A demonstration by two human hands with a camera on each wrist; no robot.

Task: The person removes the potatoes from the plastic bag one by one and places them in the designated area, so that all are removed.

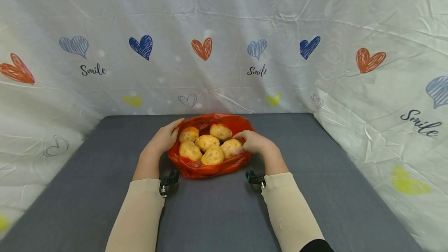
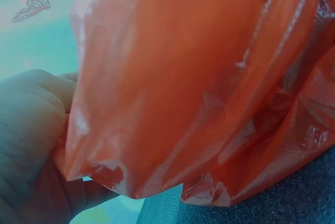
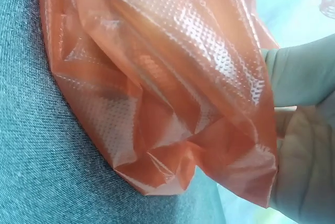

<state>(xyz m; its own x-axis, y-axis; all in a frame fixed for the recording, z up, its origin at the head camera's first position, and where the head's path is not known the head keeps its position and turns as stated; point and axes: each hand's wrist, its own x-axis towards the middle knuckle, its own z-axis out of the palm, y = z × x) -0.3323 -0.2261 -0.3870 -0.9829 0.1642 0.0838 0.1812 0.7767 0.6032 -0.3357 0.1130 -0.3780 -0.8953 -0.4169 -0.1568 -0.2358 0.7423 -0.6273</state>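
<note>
An orange-red plastic bag [image 1: 206,172] sits on the grey table with its mouth spread wide and several yellow potatoes [image 1: 207,143] lying inside. My left hand [image 1: 162,139] grips the bag's left rim. On the opposite side, my right hand [image 1: 257,143] holds the right rim, its thumb close to the rightmost potato [image 1: 231,149]. In the left wrist view, the thin bag wall [image 2: 172,77] hides most of the left fingers. Crumpled plastic [image 3: 157,88] fills much of the right wrist view, covering the right fingertips.
The grey cloth-covered table [image 1: 210,221] extends around the bag. A white curtain [image 1: 224,7] printed with hearts and "Smile" hangs behind and along both sides. Black wrist mounts [image 1: 169,178] sit at both cuffs.
</note>
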